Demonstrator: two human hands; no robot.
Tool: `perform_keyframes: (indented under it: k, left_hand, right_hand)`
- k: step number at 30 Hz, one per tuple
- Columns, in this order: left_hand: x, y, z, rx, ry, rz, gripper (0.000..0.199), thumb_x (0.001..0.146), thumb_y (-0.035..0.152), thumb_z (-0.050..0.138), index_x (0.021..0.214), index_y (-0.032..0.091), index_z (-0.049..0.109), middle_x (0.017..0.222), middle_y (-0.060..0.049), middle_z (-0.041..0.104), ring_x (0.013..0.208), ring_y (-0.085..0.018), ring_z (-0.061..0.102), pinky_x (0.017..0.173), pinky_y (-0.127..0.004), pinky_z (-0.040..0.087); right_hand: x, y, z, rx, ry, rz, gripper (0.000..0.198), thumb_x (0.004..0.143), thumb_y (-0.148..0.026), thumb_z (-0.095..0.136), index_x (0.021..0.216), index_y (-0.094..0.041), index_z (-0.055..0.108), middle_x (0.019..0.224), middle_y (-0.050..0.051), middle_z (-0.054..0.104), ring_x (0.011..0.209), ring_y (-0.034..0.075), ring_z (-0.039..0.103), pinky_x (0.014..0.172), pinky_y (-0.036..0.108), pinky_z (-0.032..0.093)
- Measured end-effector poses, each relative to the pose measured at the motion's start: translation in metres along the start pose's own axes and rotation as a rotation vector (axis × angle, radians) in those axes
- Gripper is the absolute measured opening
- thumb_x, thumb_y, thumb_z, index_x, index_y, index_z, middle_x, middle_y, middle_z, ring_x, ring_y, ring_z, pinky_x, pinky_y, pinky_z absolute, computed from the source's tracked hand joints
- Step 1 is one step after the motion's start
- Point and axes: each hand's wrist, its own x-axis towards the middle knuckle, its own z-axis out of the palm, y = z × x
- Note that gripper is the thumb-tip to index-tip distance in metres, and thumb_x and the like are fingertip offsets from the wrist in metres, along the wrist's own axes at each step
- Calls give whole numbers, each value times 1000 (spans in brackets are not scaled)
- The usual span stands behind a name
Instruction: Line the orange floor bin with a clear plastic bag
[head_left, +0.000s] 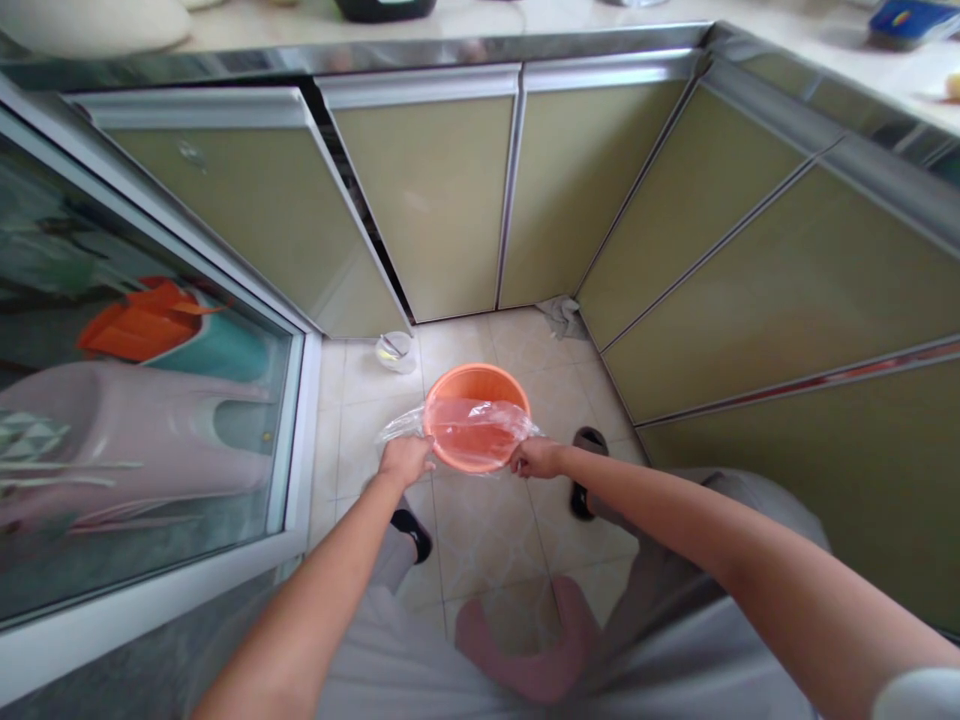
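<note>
An orange plastic basin [474,374] stands on the tiled floor between my feet. A clear plastic bag [480,415] stretches across its near half and spreads past the rim on both sides. My left hand [406,460] is closed on the bag at the basin's left near side. At the right near side my right hand [534,458] pinches the bag too, with its fingers curled. Whether either hand also touches the rim, I cannot tell.
A small clear tub [396,352] sits by the cabinet doors [427,210], and a grey rag [561,317] lies in the corner. A glass door [296,450] is at left. Countertop [495,18] runs above. A pink stool [555,670] shows beneath me.
</note>
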Motion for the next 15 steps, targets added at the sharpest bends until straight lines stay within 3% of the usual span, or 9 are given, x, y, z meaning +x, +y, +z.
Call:
perform_keyframes:
  k: [6,9,15]
  left_hand:
    - [-4,6,18,7,100,64,27,96,20,58,122,22,67,118,-13,76,112,-29,70,100,-40,49]
    - [-4,-1,25,-38,65,79,32,94,11,50,117,24,68,112,-11,77,108,-27,72,95,-37,50]
    - [-5,-21,30,-258,-37,-5,26,85,16,64,108,26,71,115,-6,76,107,-25,71,90,-34,52]
  right_hand:
    - [7,12,7,155,-2,-45,34,84,-15,68,115,-21,83,94,2,82,89,16,75,75,19,48]
    - [9,16,6,176,-15,-61,31,82,-12,67,106,-20,85,94,1,82,89,16,75,73,18,48]
    - [4,26,1,44,23,35,29,83,-9,65,101,-19,85,100,3,82,93,18,74,79,21,51]
